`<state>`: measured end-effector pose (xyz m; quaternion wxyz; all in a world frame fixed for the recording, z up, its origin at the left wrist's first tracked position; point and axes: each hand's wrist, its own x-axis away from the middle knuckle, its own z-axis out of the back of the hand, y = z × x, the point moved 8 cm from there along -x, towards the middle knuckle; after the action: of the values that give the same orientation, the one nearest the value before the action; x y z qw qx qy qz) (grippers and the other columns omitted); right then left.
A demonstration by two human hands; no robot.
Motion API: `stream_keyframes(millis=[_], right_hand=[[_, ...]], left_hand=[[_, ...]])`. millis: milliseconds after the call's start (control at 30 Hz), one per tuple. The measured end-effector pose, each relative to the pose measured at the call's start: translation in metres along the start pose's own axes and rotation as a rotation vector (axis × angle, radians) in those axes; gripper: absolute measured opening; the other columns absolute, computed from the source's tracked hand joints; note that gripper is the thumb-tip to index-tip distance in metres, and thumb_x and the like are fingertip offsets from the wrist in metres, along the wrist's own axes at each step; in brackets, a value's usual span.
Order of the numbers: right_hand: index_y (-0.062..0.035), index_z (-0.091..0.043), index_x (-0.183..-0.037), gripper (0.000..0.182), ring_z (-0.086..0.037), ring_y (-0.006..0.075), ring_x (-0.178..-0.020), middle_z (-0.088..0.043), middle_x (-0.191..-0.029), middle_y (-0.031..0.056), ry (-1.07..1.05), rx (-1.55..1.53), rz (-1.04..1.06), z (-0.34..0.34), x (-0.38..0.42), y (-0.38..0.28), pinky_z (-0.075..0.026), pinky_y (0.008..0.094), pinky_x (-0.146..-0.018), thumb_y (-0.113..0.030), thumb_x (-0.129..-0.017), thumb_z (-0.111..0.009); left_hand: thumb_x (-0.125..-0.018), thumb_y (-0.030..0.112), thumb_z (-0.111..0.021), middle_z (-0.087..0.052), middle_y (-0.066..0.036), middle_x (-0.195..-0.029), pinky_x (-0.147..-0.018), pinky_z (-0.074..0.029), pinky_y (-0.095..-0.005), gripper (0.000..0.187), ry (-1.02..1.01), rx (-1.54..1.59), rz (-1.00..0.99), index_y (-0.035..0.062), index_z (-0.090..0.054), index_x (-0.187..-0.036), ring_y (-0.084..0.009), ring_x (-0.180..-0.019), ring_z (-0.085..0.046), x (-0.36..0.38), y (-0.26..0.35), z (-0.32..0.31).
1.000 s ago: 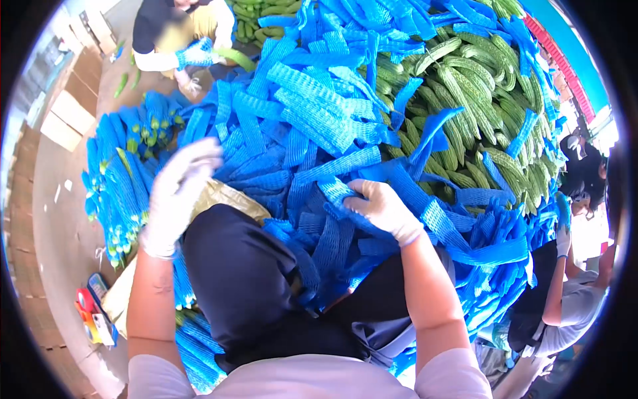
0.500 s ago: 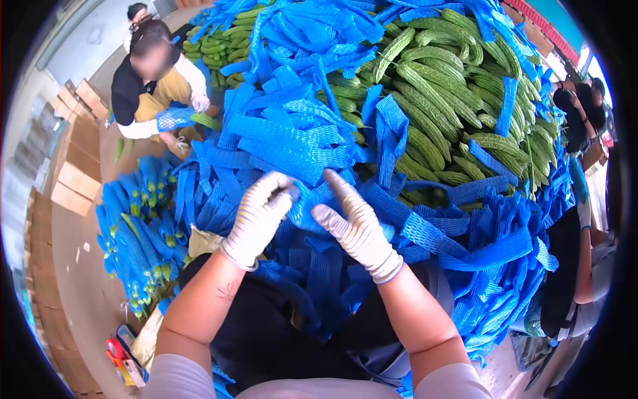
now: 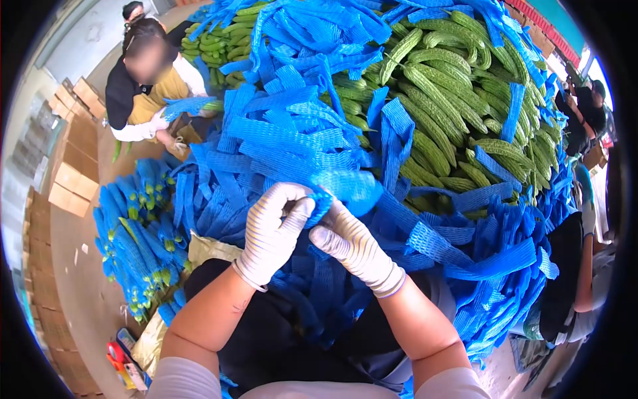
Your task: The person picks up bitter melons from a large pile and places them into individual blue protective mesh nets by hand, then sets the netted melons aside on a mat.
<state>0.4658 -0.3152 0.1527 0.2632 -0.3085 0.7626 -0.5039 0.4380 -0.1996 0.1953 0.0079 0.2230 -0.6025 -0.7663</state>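
Both my hands wear pale striped gloves and meet at the centre over a heap of blue foam net sleeves [image 3: 286, 143]. My left hand [image 3: 276, 226] pinches the gathered end of one blue net sleeve [image 3: 349, 191], which extends to the right above my other hand. The fingers of my right hand [image 3: 352, 246] press against that same end; its fingertips are partly hidden by the net. Behind the nets, at the upper right, lies a big pile of green bitter gourds [image 3: 438, 93].
Net-wrapped gourds [image 3: 143, 233] are stacked at the left. A co-worker [image 3: 149, 86] crouches at the upper left with a sleeved gourd. Other people [image 3: 585, 113] are at the right edge. Cardboard boxes [image 3: 76, 166] line the left, and a red tape dispenser [image 3: 116, 356] lies lower left.
My hands have come closer together, and the net sleeve now stretches out to the right above them. The co-worker's net now covers most of the gourd there.
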Motion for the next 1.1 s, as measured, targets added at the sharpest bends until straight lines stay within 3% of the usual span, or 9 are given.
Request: stream_keyframes(millis=[100, 233, 267, 400, 533, 600, 700, 933, 1100], right_hand=[[0.0031, -0.025, -0.147, 0.073, -0.046, 0.0057, -0.1, -0.051, -0.117, 0.0022, 0.115, -0.128, -0.12, 0.001, -0.002, -0.006, -0.04, 0.0213, -0.09, -0.022, -0.092, -0.067], [-0.0011, -0.063, -0.118, 0.029, -0.053, 0.005, -0.076, -0.062, -0.084, 0.0009, 0.233, 0.23, 0.039, 0.032, -0.012, -0.003, -0.045, 0.0227, -0.07, -0.015, -0.093, -0.062], [-0.0049, -0.066, -0.113, 0.025, -0.061, 0.0132, -0.07, -0.067, -0.082, 0.0091, 0.317, 0.693, -0.077, 0.047, -0.007, -0.009, -0.049, 0.0266, -0.067, -0.009, -0.089, -0.062], [-0.0091, -0.067, -0.101, 0.023, -0.066, 0.0327, -0.082, -0.069, -0.09, 0.0155, 0.33, 1.128, 0.238, 0.022, -0.008, -0.025, -0.053, 0.0379, -0.072, -0.011, -0.078, -0.064], [-0.0088, -0.066, -0.104, 0.026, -0.066, 0.0315, -0.084, -0.068, -0.088, 0.0161, 0.038, 0.812, 0.019, -0.003, -0.008, 0.009, -0.052, 0.0351, -0.076, -0.012, -0.078, -0.062], [-0.0036, -0.065, -0.105, 0.024, -0.064, 0.0154, -0.079, -0.067, -0.087, 0.004, 0.112, 0.179, -0.121, 0.015, -0.01, 0.019, -0.05, 0.0275, -0.073, -0.005, -0.082, -0.061], [-0.0027, -0.062, -0.104, 0.02, -0.058, 0.0094, -0.079, -0.065, -0.088, 0.0034, 0.367, 0.476, 0.173, 0.04, -0.008, -0.011, -0.049, 0.0249, -0.071, 0.001, -0.084, -0.062], [-0.0036, -0.061, -0.097, 0.008, -0.047, 0.0054, -0.061, -0.057, -0.071, 0.0003, 0.519, 0.474, 0.154, 0.039, 0.002, -0.021, -0.041, 0.0219, -0.055, -0.006, -0.09, -0.062], [-0.0046, -0.062, -0.097, 0.013, -0.065, 0.019, -0.068, -0.065, -0.078, 0.0107, 0.412, 0.707, 0.201, 0.017, 0.005, -0.023, -0.051, 0.029, -0.063, -0.006, -0.085, -0.066]], left_hand=[[-0.091, 0.006, -0.061, -0.063, -0.002, -0.093, -0.073, -0.046, -0.0226, 0.008, -0.094, 0.11, 0.073, 0.0027, -0.06, -0.099, -0.007, -0.082, -0.056, 0.007, -0.004, -0.006], [-0.093, 0.006, -0.057, -0.064, -0.003, -0.091, -0.067, -0.046, -0.0206, 0.006, 0.021, 0.113, 0.11, 0.0048, -0.06, -0.099, -0.0051, -0.073, -0.054, 0.007, -0.003, 0.025], [-0.094, 0.008, -0.056, -0.064, -0.003, -0.092, -0.068, -0.046, -0.0204, 0.006, 0.049, 0.088, 0.173, 0.0051, -0.061, -0.097, -0.0058, -0.072, -0.055, 0.006, -0.007, 0.037], [-0.087, 0.006, -0.064, -0.063, -0.005, -0.103, -0.079, -0.05, -0.0276, 0.009, 0.07, 0.066, 0.049, 0.0055, -0.061, -0.096, -0.0131, -0.086, -0.06, 0.011, 0.002, 0.03], [-0.076, 0.008, -0.073, -0.063, -0.011, -0.109, -0.093, -0.047, -0.0399, 0.029, -0.573, -0.122, -0.467, 0.0075, -0.064, -0.104, -0.0292, -0.104, -0.061, 0.048, 0.075, -0.049], [-0.075, 0.007, -0.07, -0.061, -0.013, -0.121, -0.1, -0.043, -0.0439, 0.036, -0.541, -0.345, -0.604, 0.006, -0.063, -0.111, -0.0338, -0.115, -0.057, 0.054, 0.065, -0.055], [-0.077, 0.008, -0.066, -0.056, -0.02, -0.124, -0.101, -0.043, -0.0452, 0.049, -0.335, -0.502, -0.505, 0.0006, -0.055, -0.124, -0.0383, -0.117, -0.053, 0.036, 0.044, -0.043], [-0.088, 0.015, -0.055, -0.063, -0.019, -0.107, -0.086, -0.048, -0.0449, 0.028, -0.36, -0.687, -0.363, -0.0009, -0.06, -0.111, -0.0382, -0.098, -0.059, 0.023, 0.011, -0.031], [-0.089, 0.019, -0.054, -0.065, -0.02, -0.091, -0.069, -0.049, -0.0492, 0.02, -0.397, -0.838, -0.079, 0.0015, -0.059, -0.098, -0.0394, -0.078, -0.063, 0.018, -0.026, -0.029]])
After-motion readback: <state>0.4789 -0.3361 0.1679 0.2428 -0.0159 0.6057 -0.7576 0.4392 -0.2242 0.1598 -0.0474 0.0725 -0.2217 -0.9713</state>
